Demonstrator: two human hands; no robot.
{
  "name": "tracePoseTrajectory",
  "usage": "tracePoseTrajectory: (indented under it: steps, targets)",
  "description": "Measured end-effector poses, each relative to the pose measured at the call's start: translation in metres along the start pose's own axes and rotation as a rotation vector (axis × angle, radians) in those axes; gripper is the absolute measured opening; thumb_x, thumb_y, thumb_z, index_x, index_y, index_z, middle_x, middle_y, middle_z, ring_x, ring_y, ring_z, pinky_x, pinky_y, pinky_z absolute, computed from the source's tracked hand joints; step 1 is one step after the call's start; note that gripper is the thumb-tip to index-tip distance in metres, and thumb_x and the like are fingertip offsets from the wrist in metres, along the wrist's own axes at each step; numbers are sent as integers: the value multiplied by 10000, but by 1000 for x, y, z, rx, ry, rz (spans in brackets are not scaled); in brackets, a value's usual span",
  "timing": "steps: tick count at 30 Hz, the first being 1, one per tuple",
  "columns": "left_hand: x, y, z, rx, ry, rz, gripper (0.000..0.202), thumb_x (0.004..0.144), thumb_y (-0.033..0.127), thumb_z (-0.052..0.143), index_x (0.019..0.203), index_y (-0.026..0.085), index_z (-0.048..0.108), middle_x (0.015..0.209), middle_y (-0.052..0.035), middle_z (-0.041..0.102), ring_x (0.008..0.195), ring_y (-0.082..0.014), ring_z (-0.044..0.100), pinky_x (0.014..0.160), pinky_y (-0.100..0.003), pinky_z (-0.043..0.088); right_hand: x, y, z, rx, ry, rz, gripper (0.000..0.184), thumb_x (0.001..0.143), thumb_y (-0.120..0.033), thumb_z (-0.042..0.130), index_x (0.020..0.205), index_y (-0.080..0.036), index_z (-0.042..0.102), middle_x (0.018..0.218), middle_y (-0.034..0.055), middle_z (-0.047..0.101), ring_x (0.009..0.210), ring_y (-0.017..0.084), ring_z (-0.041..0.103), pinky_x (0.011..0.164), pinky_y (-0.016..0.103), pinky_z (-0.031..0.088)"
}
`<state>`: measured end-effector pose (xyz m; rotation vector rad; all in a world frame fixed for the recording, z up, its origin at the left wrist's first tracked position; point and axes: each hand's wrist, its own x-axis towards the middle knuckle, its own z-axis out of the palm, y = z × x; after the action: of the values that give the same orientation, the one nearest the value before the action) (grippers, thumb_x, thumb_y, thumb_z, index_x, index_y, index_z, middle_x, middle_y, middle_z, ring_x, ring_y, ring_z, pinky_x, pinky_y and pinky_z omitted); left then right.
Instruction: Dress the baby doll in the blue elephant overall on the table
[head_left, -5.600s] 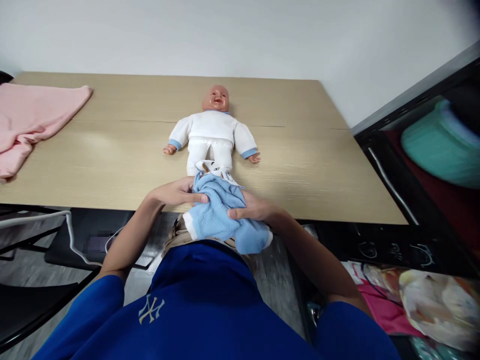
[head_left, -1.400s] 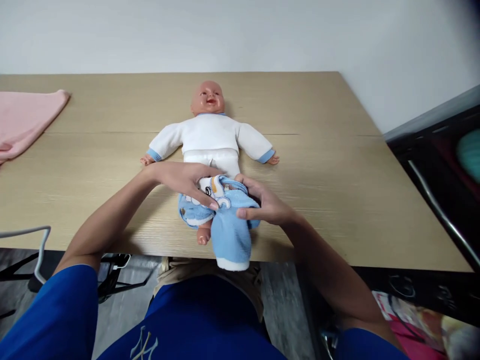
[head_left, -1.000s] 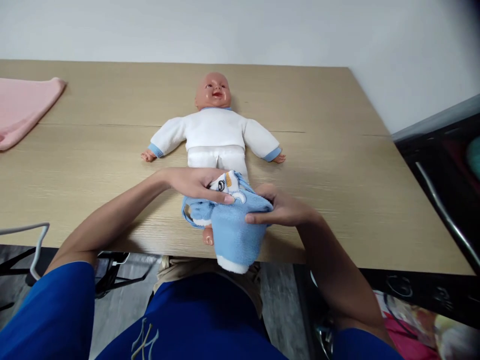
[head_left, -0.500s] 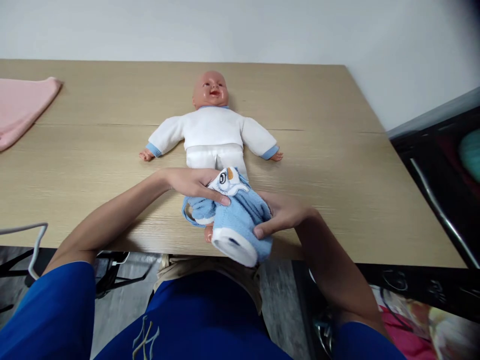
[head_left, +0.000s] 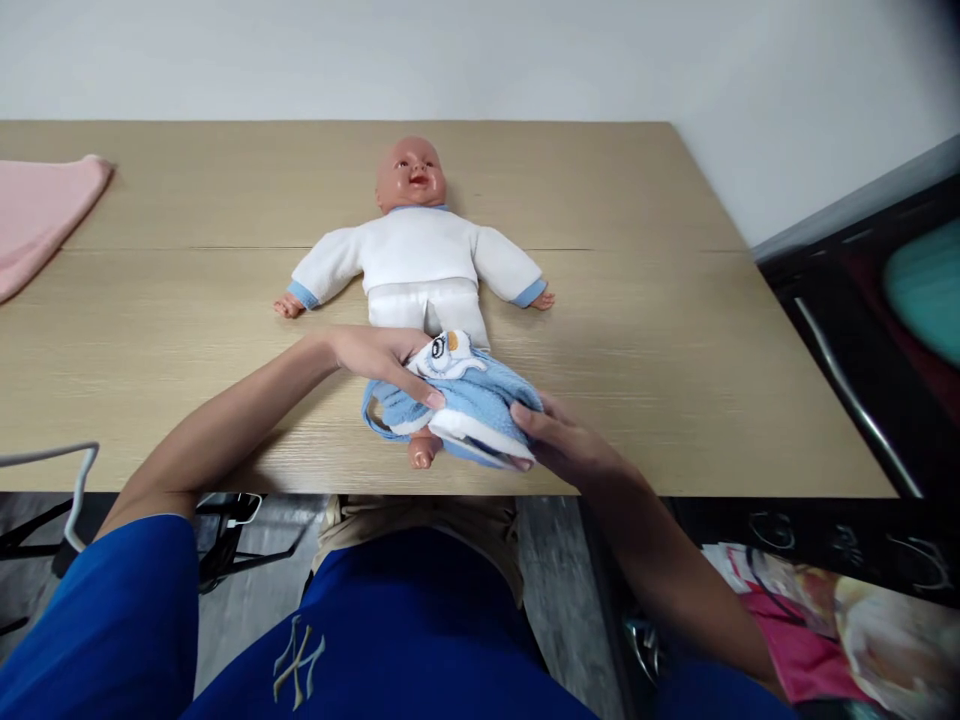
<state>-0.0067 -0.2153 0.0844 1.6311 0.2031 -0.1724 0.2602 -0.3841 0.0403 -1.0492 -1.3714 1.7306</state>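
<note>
A baby doll (head_left: 420, 255) in a white top lies on its back on the wooden table (head_left: 187, 330), head away from me. Light blue trousers (head_left: 469, 400) with a white animal patch are bunched over its legs; one bare foot (head_left: 424, 455) sticks out at the table's near edge. My left hand (head_left: 379, 360) grips the trousers at the doll's left thigh, fingers closed on the cloth. My right hand (head_left: 559, 440) pinches the white-cuffed leg opening of the trousers, gathered up towards the doll's other leg.
A pink cloth (head_left: 41, 215) lies at the table's far left. A white wire hanger (head_left: 67, 480) hangs off the left below the table edge. Dark shelving (head_left: 862, 330) with a teal object stands to the right, and colourful bags (head_left: 840, 620) lie on the floor.
The trousers came from my lap onto the doll's legs. In the last second my right hand gathered the hanging trouser leg up, lifting its white cuff to table level.
</note>
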Motion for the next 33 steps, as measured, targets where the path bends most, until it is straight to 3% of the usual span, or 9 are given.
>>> tracePoseTrajectory:
  steps: [2, 4, 7, 10, 15, 19, 24, 28, 33]
  targets:
    - [1, 3, 1, 44, 21, 0, 396, 947, 554, 907, 926, 173, 802, 872, -41, 804, 812, -213, 744, 773, -312, 652, -7, -2, 11, -32, 63, -28, 739, 910, -699, 946, 1476, -271, 739, 1270, 91, 850, 1203, 342, 803, 1055, 460, 669]
    - [2, 8, 6, 90, 48, -20, 402, 944, 555, 882, 887, 178, 757, 853, -31, 769, 783, -198, 697, 704, -284, 596, -11, -3, 23, -87, 234, -56, 728, 865, -558, 1012, 1471, -277, 722, 1357, 100, 828, 1269, 359, 774, 1106, 477, 647]
    - [5, 15, 23, 144, 67, -54, 435, 956, 595, 855, 862, 190, 726, 818, -39, 741, 742, -195, 660, 653, -289, 539, -14, 0, 39, -223, 532, -122, 396, 997, -438, 844, 1339, -276, 726, 1224, 77, 804, 1125, 321, 738, 1016, 452, 637]
    - [11, 20, 44, 216, 182, -83, 447, 936, 604, 863, 823, 203, 700, 738, -21, 703, 687, -182, 626, 652, -302, 514, -15, 5, 49, -295, 663, -132, 186, 1060, -390, 714, 1206, -275, 719, 1040, 46, 745, 969, 290, 665, 891, 416, 601]
    - [20, 17, 61, 518, 438, -158, 298, 969, 457, 727, 820, 214, 641, 731, 8, 695, 660, -169, 614, 674, -307, 458, -25, 14, 61, -312, 675, -78, 155, 1058, -415, 745, 1124, -286, 690, 874, -3, 654, 784, 246, 572, 726, 376, 495]
    - [24, 14, 68, 829, 476, -298, 238, 970, 436, 757, 964, 214, 671, 864, -51, 778, 768, -240, 724, 695, -333, 470, -32, 24, 66, -468, 765, -39, 124, 1000, -344, 748, 1061, -288, 655, 838, -25, 625, 736, 230, 545, 724, 373, 459]
    - [24, 16, 81, 1107, 469, -419, 351, 978, 429, 777, 1182, 171, 655, 1166, -165, 830, 976, -339, 798, 800, -394, 561, -31, 36, 69, -571, 789, -22, 133, 967, -312, 705, 1085, -293, 648, 987, 33, 736, 916, 290, 665, 847, 405, 526]
    - [25, 16, 82, 1108, 425, -450, 416, 1011, 451, 760, 1253, 141, 624, 1156, -193, 824, 1100, -393, 792, 910, -436, 591, -32, 39, 67, -488, 742, 40, 152, 1013, -397, 691, 1116, -292, 650, 1007, 40, 745, 941, 297, 663, 850, 403, 515]
    - [27, 8, 76, 958, 438, -385, 529, 990, 400, 802, 1379, 125, 572, 1248, -216, 818, 1186, -399, 794, 955, -440, 595, -32, 50, 60, -259, 625, 123, 261, 1080, -498, 657, 1221, -279, 646, 1063, 27, 752, 970, 269, 669, 882, 387, 537]
